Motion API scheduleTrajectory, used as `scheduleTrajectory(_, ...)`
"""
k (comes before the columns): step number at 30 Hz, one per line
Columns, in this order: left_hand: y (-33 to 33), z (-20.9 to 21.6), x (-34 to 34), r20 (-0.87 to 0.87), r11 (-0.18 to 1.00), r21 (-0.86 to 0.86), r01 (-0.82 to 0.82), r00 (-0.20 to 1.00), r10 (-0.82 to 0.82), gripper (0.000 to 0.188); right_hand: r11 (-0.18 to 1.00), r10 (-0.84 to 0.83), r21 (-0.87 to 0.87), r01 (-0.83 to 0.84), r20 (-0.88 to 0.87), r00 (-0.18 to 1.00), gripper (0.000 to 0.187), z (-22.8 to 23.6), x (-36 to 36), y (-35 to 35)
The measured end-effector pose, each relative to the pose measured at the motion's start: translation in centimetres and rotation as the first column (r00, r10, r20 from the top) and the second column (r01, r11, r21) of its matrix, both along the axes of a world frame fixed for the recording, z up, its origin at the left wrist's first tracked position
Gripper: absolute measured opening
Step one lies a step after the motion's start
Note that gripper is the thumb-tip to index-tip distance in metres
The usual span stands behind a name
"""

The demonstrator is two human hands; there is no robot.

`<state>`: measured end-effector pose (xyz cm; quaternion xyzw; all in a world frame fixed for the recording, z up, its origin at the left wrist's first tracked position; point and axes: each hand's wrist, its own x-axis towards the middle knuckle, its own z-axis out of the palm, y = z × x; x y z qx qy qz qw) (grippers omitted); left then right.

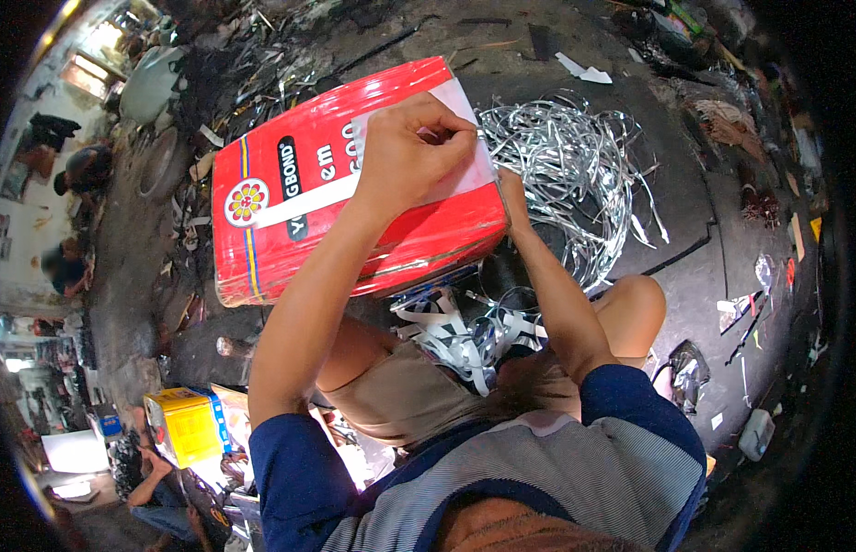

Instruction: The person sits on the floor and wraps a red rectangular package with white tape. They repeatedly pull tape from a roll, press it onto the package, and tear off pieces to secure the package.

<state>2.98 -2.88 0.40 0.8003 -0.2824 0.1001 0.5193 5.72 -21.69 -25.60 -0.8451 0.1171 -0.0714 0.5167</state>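
Note:
A large red carton (419,244) with a flower emblem and a pale patch stands tilted over my lap. My left hand (414,152) rests over its upper face, near the right edge. Thumb and fingers are pinched together there; whatever they hold, if anything, is too small to make out. Against the carton's right side is my right hand (512,198), its fingers mostly hidden by the box edge. Just beyond that side lies a big tangle of shiny silver strips (584,175). White strips (446,331) are bunched between my legs, below the carton.
A yellow box (184,428) sits at the lower left, near another person's arm (152,474). Black plastic (688,375) and scraps lie on the dark floor to the right. Two people (69,267) are at the far left. White scraps (584,69) lie ahead.

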Motion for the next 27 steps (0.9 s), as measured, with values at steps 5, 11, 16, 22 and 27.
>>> scheduleTrajectory(5,0.0,-0.3,0.1,0.015,1.000,-0.019,0.018,1.000,-0.018,0.006,0.988,-0.084,-0.145,0.055,-0.205,0.975,0.025,-10.3,-2.1,-1.0)
scheduleTrajectory(11,-0.5,0.3,0.0,0.028,1.000,0.011,0.008,1.000,-0.009,0.006,0.986,-0.075,-0.163,0.017,-0.353,0.933,0.045,-16.6,-3.6,-3.3)
scheduleTrajectory(16,-0.1,-0.1,-0.1,0.052,1.000,-0.018,0.023,0.998,-0.022,0.008,0.967,-0.128,-0.255,0.029,-0.384,0.914,0.046,-14.8,-4.4,-1.9)
scheduleTrajectory(22,0.7,-0.1,0.2,0.326,0.992,0.115,0.052,0.941,-0.087,0.009,0.943,-0.180,-0.329,0.050,-0.377,0.909,0.049,-11.2,-6.1,-1.5)
scheduleTrajectory(27,0.6,0.3,0.2,0.401,0.976,0.193,0.102,0.900,-0.173,0.015,0.901,-0.258,-0.431,0.038,-0.464,0.848,0.041,-12.7,-5.4,-4.0)
